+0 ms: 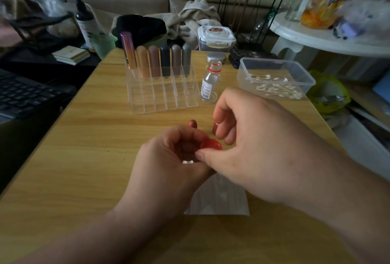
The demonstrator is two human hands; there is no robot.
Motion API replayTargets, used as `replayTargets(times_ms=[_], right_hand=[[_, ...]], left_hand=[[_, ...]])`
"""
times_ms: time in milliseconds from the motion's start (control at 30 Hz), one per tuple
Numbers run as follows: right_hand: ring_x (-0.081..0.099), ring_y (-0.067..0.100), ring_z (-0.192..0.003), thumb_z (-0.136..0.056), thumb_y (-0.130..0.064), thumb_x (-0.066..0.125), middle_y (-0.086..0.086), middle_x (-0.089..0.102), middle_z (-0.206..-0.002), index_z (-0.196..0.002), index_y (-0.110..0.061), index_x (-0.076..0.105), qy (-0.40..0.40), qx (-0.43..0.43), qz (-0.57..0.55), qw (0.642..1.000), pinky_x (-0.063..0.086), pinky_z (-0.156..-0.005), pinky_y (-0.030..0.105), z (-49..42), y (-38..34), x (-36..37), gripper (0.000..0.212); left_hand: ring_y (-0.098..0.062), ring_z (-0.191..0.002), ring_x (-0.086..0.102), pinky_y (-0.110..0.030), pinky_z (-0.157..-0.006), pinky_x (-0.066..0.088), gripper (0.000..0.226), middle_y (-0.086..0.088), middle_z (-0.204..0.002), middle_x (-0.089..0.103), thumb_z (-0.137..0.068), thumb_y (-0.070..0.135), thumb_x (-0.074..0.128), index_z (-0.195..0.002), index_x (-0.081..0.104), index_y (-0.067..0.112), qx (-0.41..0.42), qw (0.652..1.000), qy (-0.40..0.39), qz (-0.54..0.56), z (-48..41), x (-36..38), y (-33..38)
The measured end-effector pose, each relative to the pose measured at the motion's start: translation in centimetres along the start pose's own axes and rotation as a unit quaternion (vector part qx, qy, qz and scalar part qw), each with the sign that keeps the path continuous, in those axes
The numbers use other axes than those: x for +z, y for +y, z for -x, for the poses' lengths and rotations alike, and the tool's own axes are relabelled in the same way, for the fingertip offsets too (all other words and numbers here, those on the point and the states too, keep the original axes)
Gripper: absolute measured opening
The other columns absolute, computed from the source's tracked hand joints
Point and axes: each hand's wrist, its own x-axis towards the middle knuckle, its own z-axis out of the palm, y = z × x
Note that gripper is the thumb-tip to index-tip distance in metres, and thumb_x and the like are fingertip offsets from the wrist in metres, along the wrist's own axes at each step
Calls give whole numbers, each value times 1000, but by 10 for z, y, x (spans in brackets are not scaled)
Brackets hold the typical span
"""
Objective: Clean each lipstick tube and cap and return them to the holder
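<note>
"Wood table [84, 158] first. What lies nearest on it?"

"White sheet [217, 198], its far end under the hands, which meet just past it."

"Holding what?"

"Left hand [168, 156] is curled, thumb and fingertips at a red cap [211, 145]. Something glints in its hollow (too small to make out). Right hand [257, 147] has its thumb tip at the cap's near rim and the other fingers loosely bent. Whether it grips, I cannot tell."

"And the lipstick?"

"A rounded red piece [192, 123] shows just beyond the left knuckles. A second piece [214, 128] is half hidden behind the right fingers. Cap or tube, I cannot say."

"Containers?"

"Clear holder [164, 99], with six tubes [154, 61] upright side by side in its back row. Just right of it stands a bottle [210, 82] with its mouth open (contents hard to see). Right again is a clear tub [244, 67] with swabs [274, 88] lying in it. Behind the bottle sits a grey lid [216, 57], then a latched box [216, 38] whose inside doesn't show."

"The edges?"

"Keyboard [21, 95] cut off at the left. Far right, a white stand [306, 36] carries things too blurred to name."
</note>
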Motion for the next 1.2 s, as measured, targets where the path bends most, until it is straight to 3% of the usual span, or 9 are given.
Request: replayTargets(times_ms=[233, 400, 500, 633, 767, 833, 967, 1100, 1200], right_hand=[[56, 2, -66, -78, -33, 76, -12, 55, -78, -87, -35, 45, -32, -16, 23, 999, 44, -50, 14, -2, 1, 4, 33], [60, 4, -67, -77, -30, 77, -11, 60, -79, -87, -35, 48, -22, -4, 22, 1000, 53, -55, 21, -9, 18, -3, 31], [61, 0, -64, -77, -27, 79, -12, 61, -78, -86, -35, 49, 9, 19, 28, 999, 50, -53, 18, -19, 38, -10, 33], [61, 1, -70, -78, -26, 79, -13, 61, -81, -89, -36, 51, 28, 40, 44, 998, 56, -61, 25, -34, 65, -10, 32], [60, 0, -76, -80, -25, 78, -15, 59, -87, -96, -37, 51, 20, 42, 32, 998, 55, -65, 22, -47, 82, 6, 34], [60, 0, -79, -80, -24, 78, -15, 59, -88, -98, -36, 52, 11, 38, 27, 999, 56, -67, 22, -52, 87, 14, 34], [60, 0, -80, -82, -24, 77, -15, 59, -89, -101, -34, 53, 2, 29, 31, 999, 57, -69, 24, -57, 93, 25, 33], [60, 0, -80, -81, -26, 77, -15, 60, -90, -99, -34, 53, 3, 20, 29, 999, 55, -69, 22, -59, 96, 28, 31], [60, -1, -82, -80, -30, 78, -16, 60, -91, -98, -34, 55, -4, 18, 24, 1000, 54, -69, 21, -57, 96, 28, 30]], left_hand=[[0, -71, 71, -9, -63, 51, 31, 18, -77, 75, -59, 20, 84, -86, 70, 26, -13, 1000, -6, -23, 0, 5, -4], [-13, -67, 70, -29, -66, 58, 53, 9, -82, 73, -51, 34, 90, -96, 61, 31, -48, 999, -19, -14, -5, 7, -6], [-6, -63, 66, -25, -63, 56, 46, 17, -83, 71, -58, 31, 91, -94, 61, 34, -43, 996, -24, -77, -4, 1, -5], [-1, -68, 64, -17, -59, 50, 32, 22, -78, 68, -64, 43, 85, -85, 60, 42, -24, 982, -76, -170, 1, -7, -6], [5, -92, 59, -9, -70, 48, 25, 30, -99, 56, -71, 50, 74, -91, 62, 46, 105, 936, -146, -302, 1, -10, -8], [5, -100, 55, -17, -85, 48, 31, 31, -107, 55, -74, 58, 62, -101, 65, 44, 164, 895, -176, -375, 0, -12, -11], [-1, -109, 55, -23, -91, 40, 50, 25, -119, 63, -78, 69, 43, -106, 72, 41, 200, 840, -211, -459, -1, -17, -19], [-5, -114, 62, -31, -89, 33, 51, 20, -127, 65, -82, 66, 41, -107, 74, 37, 222, 820, -220, -480, 1, -16, -25], [-7, -112, 64, -35, -86, 49, 45, 19, -127, 66, -85, 58, 41, -105, 75, 35, 244, 820, -211, -473, 1, -13, -27]])
